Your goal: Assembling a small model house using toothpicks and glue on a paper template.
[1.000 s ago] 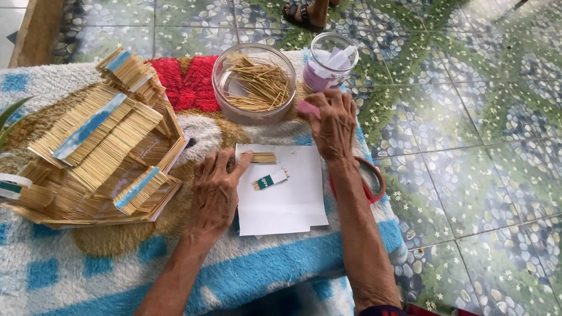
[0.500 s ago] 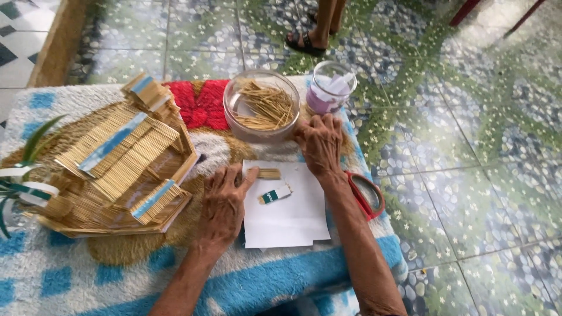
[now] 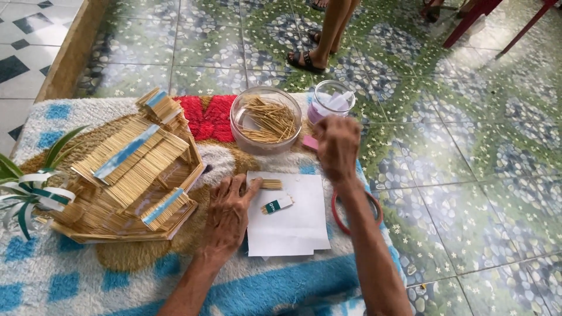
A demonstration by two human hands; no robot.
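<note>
Head view | left hand (image 3: 227, 217) laid open on white paper (image 3: 293, 225), fingertip touching small stick bundle (image 3: 270, 184) | right hand (image 3: 337, 146) raised, closed in fist, beside glass bowl (image 3: 265, 122) of sticks.

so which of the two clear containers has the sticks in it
The wide glass bowl, left of the raised right hand. The smaller clear cup beside it holds pale purple and white stuff instead.

The floor (image 3: 468, 146) is tiled in green with pebble and small white flower patterns, lit by even daylight. At 11 o'clock a wooden sill (image 3: 73, 50) borders black-and-white checked tiles (image 3: 26, 35). At 12 o'clock a person's sandalled foot (image 3: 304, 58) stands on the tiles. At 1 o'clock red furniture legs (image 3: 474, 20) slant across the corner.
</note>
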